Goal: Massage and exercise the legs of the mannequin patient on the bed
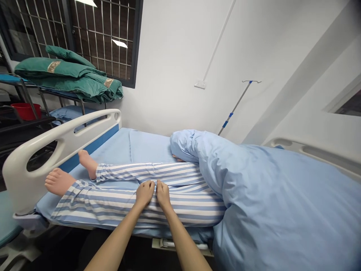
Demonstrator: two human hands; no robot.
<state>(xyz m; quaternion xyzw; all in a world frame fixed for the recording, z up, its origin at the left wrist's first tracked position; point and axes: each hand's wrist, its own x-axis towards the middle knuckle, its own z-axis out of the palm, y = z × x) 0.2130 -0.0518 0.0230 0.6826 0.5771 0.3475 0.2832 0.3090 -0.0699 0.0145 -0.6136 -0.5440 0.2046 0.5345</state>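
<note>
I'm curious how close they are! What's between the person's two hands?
In the head view, only a narrow strip of blue-and-white striped trousers lies between the left hand and the right hand.

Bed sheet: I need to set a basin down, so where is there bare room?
Bare blue sheet shows beyond the striped trousers, bordered by the white footboard and the bunched blue duvet. It is crowded around the left hand and right hand, both on the trousers.
</note>
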